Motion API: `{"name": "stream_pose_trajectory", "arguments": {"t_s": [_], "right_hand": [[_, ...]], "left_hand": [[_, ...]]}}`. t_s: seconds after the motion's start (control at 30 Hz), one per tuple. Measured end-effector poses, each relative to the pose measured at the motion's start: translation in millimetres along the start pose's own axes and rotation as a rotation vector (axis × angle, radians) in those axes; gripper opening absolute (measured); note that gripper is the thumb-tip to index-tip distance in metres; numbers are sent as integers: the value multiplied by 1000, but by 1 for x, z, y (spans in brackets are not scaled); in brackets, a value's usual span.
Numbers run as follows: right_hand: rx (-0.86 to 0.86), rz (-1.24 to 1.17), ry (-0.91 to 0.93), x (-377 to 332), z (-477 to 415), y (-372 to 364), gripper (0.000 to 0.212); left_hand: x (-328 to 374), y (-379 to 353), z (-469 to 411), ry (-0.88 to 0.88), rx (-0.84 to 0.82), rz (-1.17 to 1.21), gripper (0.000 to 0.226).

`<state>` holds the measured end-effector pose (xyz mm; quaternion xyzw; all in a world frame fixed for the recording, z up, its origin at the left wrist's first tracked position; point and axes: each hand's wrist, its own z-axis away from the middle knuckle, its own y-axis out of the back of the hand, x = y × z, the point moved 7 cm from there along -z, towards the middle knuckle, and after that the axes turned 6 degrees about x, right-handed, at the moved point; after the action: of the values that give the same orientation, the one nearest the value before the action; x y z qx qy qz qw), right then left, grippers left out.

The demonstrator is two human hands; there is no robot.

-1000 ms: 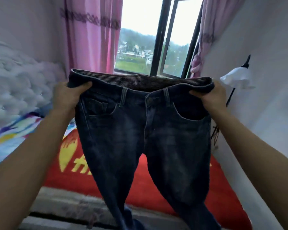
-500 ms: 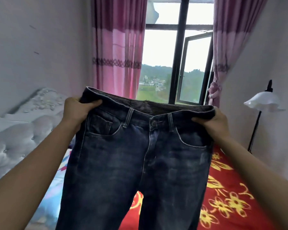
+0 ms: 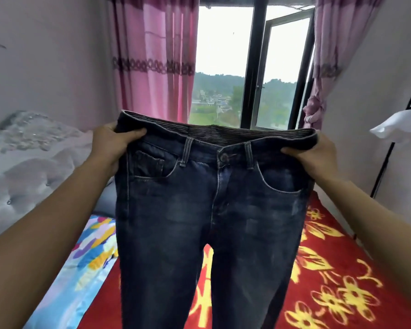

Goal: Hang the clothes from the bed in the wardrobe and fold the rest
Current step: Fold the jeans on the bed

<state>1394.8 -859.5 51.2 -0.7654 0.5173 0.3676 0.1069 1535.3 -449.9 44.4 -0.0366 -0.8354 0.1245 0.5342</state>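
Dark jeans (image 3: 211, 210) held up over the bed (image 3: 330, 269), left hand (image 3: 114, 144) and right hand (image 3: 317, 157) each curled round a waistband corner; denim looks fairly heavy, limp but not slippery, legs hanging loose, so the stiff waistband seems the surest place to grip.

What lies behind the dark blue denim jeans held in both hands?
Behind the dark blue denim jeans, a red blanket with yellow flowers shows between the legs, and a black-framed window above the waistband. The blanket's middle is covered.
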Motion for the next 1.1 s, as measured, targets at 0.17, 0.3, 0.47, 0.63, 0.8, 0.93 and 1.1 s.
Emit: {"name": "stream_pose_trajectory", "arguments": {"t_s": [0.17,0.3,0.47,0.63,0.8,0.93,1.1], "right_hand": [[-40,53,-89,73,-57,-75,34],[-114,110,-306,137,-78,-150,32],[-198,96,-481,166,-63,-225,26],[-242,-71,-611,147,-44,-280,28],[-372,-283,-521,87,-21,-321,21],[-455,-418,-484,50,-12,-324,23],[-506,-330,-416,12,3,-338,44]], "left_hand": [[-77,-61,-59,150,44,-59,15],[-146,-105,-94,278,99,-211,12],[-214,-127,-107,467,123,-237,17],[-233,-149,-110,518,93,-117,24],[-219,-185,-95,525,-168,95,15],[-208,-173,-97,559,-285,211,65],[-204,-144,-95,672,-335,486,92]]}}
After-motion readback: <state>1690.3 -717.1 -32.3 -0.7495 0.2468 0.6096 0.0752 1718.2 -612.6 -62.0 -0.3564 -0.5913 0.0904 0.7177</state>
